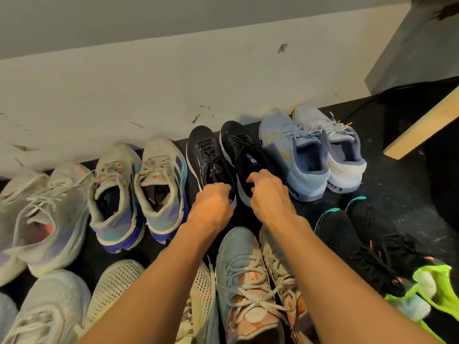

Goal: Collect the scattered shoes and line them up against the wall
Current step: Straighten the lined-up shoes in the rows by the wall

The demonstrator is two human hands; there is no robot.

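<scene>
Two black sneakers stand toes to the white wall (149, 90). My left hand (213, 204) grips the heel of the left black sneaker (203, 152). My right hand (268, 194) grips the heel of the right black sneaker (241, 147). A pale blue pair (290, 150) with its grey-white mate (332, 145) stands to their right along the wall. On the left, a grey and purple pair (116, 194) (161, 184) and a whitish pair (47, 214) also line the wall.
Nearer me lie loose shoes: a grey and orange sneaker (246, 281), a cream mesh shoe (116, 289), a black mesh pair (352, 244) and a neon green piece (437, 286). A wooden table leg (422, 125) slants at the right. The floor is dark.
</scene>
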